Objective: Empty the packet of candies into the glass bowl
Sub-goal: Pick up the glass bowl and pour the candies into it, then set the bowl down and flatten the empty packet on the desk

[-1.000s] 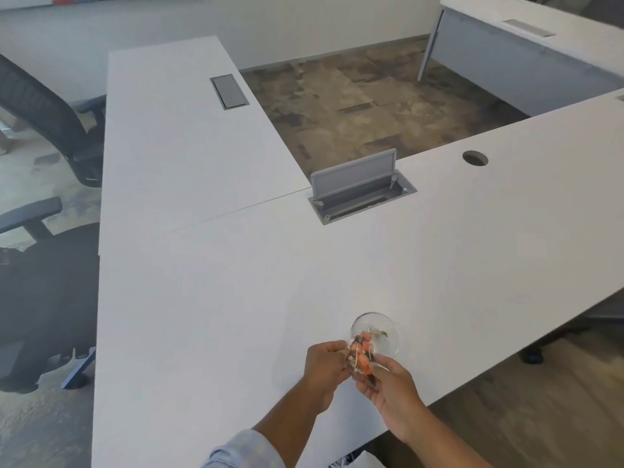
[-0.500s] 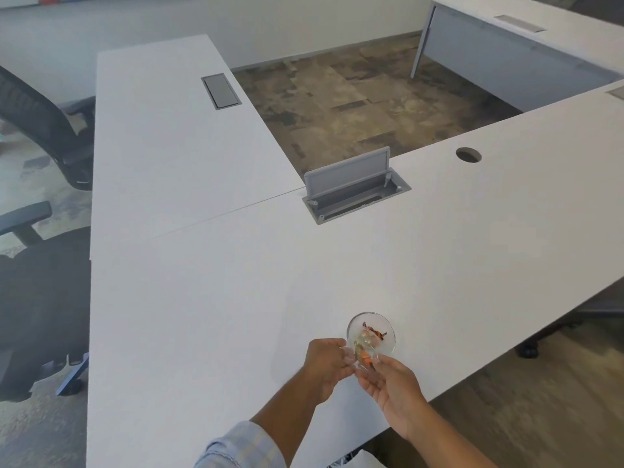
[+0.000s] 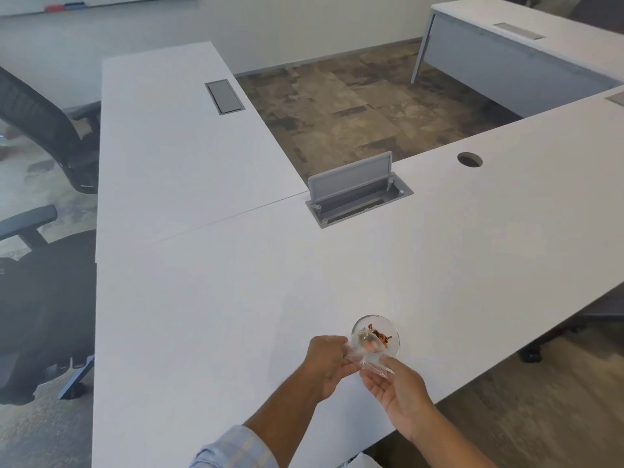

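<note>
Two hands, the left (image 3: 329,361) and the right (image 3: 393,383), both pinched one clear packet (image 3: 366,358) tipped into one glass bowl (image 3: 391,327) holding several candies (image 3: 378,337), near the surface's (image 3: 202,315) near edge, with bare room far and left.

White desks (image 3: 209,292) formed an L, with a third desk (image 3: 526,35) well apart at the far right. A grey cable hatch (image 3: 358,190) stood propped open. Black office chairs (image 3: 40,285) sat left on mottled brown carpet (image 3: 354,109).
</note>
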Action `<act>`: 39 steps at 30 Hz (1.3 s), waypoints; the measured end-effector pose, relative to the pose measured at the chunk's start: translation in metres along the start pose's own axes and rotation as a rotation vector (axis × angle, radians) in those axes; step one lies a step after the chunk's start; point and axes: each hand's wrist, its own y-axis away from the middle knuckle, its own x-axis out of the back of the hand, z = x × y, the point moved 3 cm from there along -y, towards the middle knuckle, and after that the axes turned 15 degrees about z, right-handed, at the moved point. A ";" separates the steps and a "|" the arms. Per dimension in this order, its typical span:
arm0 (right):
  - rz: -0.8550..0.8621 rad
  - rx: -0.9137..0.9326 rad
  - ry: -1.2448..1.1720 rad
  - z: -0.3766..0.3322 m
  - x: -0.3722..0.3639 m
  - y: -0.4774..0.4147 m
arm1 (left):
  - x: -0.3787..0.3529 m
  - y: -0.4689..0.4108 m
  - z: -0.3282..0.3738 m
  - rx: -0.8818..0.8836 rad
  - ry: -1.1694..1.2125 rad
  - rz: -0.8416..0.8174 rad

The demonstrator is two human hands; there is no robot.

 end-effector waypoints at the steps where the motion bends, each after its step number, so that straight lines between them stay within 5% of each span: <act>1: -0.003 -0.004 -0.008 0.001 -0.001 0.001 | 0.002 0.002 0.001 0.003 0.011 -0.002; 15: 0.083 -0.003 0.175 0.004 -0.038 0.011 | 0.056 0.033 0.005 -0.139 -0.042 -0.028; 24: 0.075 0.261 0.475 0.017 -0.097 0.034 | 0.117 0.054 0.008 -0.244 0.195 0.006; 28: -0.086 0.405 0.600 0.034 -0.124 0.052 | 0.157 0.050 0.006 -0.191 0.381 0.137; 32: -0.273 0.563 0.750 0.054 -0.145 0.076 | 0.186 0.049 0.011 -0.201 0.281 0.343; 39: -0.229 0.972 1.071 0.081 -0.171 0.109 | 0.223 0.051 0.003 -0.385 0.127 0.600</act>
